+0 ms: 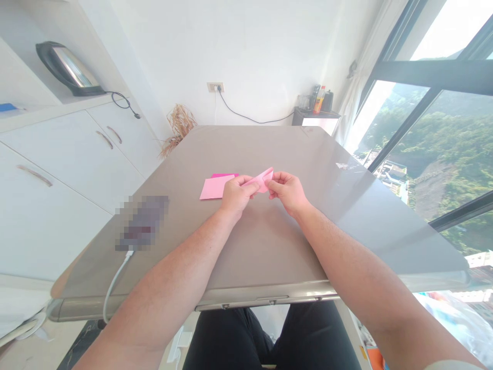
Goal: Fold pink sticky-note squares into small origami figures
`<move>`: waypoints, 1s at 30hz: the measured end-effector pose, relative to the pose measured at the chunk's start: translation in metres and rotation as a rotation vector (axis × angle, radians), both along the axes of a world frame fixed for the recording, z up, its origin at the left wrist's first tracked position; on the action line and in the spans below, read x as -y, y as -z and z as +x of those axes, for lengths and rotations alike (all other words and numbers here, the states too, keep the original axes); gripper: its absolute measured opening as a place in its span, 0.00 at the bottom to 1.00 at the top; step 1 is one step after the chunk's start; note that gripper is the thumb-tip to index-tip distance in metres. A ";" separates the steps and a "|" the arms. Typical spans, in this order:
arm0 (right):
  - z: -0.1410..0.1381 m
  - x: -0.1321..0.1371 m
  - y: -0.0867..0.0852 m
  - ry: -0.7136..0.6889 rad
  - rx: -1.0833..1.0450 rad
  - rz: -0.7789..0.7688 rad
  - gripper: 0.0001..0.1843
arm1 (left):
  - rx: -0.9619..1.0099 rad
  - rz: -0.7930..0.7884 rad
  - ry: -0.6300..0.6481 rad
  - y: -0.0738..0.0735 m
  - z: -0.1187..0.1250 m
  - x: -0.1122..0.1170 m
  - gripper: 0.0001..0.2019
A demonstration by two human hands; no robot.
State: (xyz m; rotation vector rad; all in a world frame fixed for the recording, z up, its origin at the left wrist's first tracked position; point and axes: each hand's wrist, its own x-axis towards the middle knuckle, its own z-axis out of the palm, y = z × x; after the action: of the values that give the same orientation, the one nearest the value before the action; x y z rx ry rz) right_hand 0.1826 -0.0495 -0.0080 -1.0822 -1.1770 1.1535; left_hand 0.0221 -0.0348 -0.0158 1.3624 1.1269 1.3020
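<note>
Between my two hands is a folded piece of light pink paper (pixel 263 181), held a little above the table. My left hand (pixel 238 194) pinches its left side, thumb on top. My right hand (pixel 287 191) grips the right side between thumb and fingers. One pointed corner of the paper sticks up between the hands. Just left of my left hand, a flat light pink sheet (pixel 213 188) lies on the table, partly covering a darker pink sheet (pixel 226 175). My fingers hide part of the folded paper.
The grey-brown table (pixel 269 246) stretches out before me. A blurred phone-like object (pixel 142 223) with a white cable (pixel 115 280) lies at the left. Beyond the table stand a small cabinet with bottles (pixel 319 100) and dried stalks (pixel 179 126). A kettle (pixel 71 69) rests on the left counter.
</note>
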 end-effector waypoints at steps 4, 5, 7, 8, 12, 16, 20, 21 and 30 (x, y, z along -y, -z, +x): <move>0.000 -0.001 0.001 -0.005 0.006 0.010 0.08 | -0.122 0.046 -0.028 -0.003 0.001 0.004 0.04; 0.001 -0.001 0.002 -0.007 0.011 0.011 0.08 | -0.147 0.055 -0.033 -0.004 0.001 0.005 0.04; 0.001 -0.001 0.002 -0.011 0.021 0.014 0.07 | -0.179 0.064 -0.035 -0.006 0.001 0.005 0.04; 0.001 -0.001 0.003 -0.010 0.025 0.017 0.07 | -0.186 0.065 -0.033 -0.007 0.001 0.006 0.04; 0.000 0.000 0.002 -0.012 0.045 0.021 0.07 | -0.183 0.067 -0.015 -0.008 0.000 0.006 0.06; -0.002 0.001 0.000 -0.027 0.068 0.018 0.08 | -0.161 0.076 0.016 -0.007 0.000 0.005 0.10; -0.003 0.002 -0.001 -0.029 0.074 0.018 0.08 | -0.142 0.066 0.009 -0.005 0.001 0.004 0.11; -0.003 0.002 0.000 -0.029 0.073 0.021 0.08 | -0.132 0.061 0.003 -0.004 0.002 0.004 0.10; -0.003 0.003 -0.002 -0.038 0.058 0.020 0.10 | -0.077 0.023 -0.023 -0.001 0.002 0.001 0.08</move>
State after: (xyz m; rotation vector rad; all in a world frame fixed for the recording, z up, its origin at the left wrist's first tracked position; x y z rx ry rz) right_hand 0.1792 -0.0527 -0.0061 -1.0884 -1.2567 1.1431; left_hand 0.0242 -0.0357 -0.0149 1.4309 1.1860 1.2917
